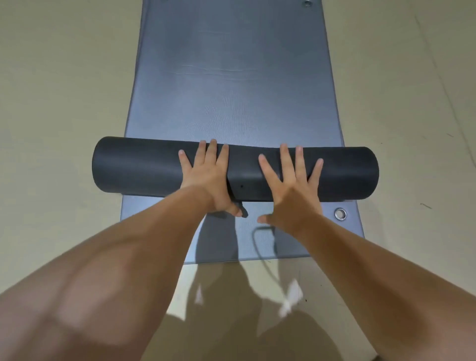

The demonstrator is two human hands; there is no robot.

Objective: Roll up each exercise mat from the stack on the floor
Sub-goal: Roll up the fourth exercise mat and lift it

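Note:
A dark grey rolled exercise mat [144, 167] lies crosswise on a flat blue-grey mat [231, 85] that stretches away from me on the floor. A dark strap [244, 177] wraps the roll near its middle. My left hand [208, 177] presses flat on the roll just left of the strap, fingers straight, thumb down at the strap's loose end. My right hand [291, 185] lies flat on the roll to the right of the strap with fingers spread.
The flat mat has metal eyelets, one near its front right corner [340, 213] and one at its far end [307, 3]. A thin dark cord [260, 247] trails off the mat's near edge. Beige floor [64, 90] surrounds the mats.

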